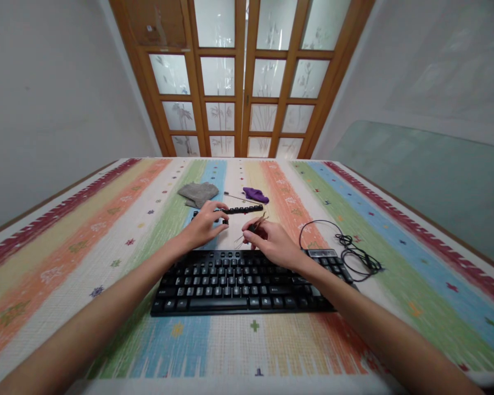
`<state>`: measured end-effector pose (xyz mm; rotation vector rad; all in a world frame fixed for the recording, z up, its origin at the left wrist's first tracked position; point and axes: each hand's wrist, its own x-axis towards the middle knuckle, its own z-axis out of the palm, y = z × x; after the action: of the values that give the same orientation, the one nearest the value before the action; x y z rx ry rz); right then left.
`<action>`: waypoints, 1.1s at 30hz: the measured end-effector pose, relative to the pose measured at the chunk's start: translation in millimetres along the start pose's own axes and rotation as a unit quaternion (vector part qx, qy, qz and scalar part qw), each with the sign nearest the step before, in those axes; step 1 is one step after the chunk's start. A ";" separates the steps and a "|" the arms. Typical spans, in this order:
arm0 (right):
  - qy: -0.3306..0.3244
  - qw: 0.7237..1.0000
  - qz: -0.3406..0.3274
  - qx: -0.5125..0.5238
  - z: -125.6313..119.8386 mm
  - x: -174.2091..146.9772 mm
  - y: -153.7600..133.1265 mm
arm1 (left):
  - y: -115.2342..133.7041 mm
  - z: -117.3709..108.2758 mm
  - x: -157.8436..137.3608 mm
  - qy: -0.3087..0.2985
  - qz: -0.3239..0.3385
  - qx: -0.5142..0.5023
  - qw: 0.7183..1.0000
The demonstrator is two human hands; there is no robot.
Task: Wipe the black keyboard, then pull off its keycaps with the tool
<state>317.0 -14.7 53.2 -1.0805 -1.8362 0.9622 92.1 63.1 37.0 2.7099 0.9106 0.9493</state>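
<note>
My left hand (206, 226) is over the far side of the keyboard, thumb and index finger closed on a small black keycap (225, 222). Just beyond these fingers lies a row of loose black keycaps (245, 209), partly hidden by the hand. My right hand (271, 239) pinches a thin wire tool (239, 240) that looks like a wire keycap puller; its wire ends point left, and something dark shows at the fingertips. Below both hands lies the black keyboard (220, 303), long side toward me. My right wrist and forearm cover part of its right side.
A grey cloth (198, 192) lies at the back left of the keycaps. A purple cloth (255, 195) and a thin dark stick (239, 196) lie behind them. The keyboard's coiled cable (360, 258) rests at the right on the striped tablecloth (144, 219).
</note>
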 end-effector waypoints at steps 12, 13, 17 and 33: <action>-0.081 0.992 -0.038 -0.085 10.7 -22.8 -35.4 | -38.3 19.5 11.5 -0.057 -0.005 0.176 0.983; -0.078 0.992 -0.035 -0.088 10.4 -22.3 -34.4 | -39.2 19.2 11.2 -0.059 -0.007 0.179 0.982; -0.069 0.993 -0.025 -0.092 10.7 -18.8 -30.8 | -40.8 16.2 8.3 -0.060 -0.003 0.176 0.983; -0.070 0.991 -0.027 -0.113 29.1 -4.6 -27.6 | -43.8 12.2 -3.8 -0.012 -0.027 0.179 0.983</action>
<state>283.8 -34.9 64.6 -1.1151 -2.1180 0.8309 75.2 97.3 11.9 2.9595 1.2509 0.8072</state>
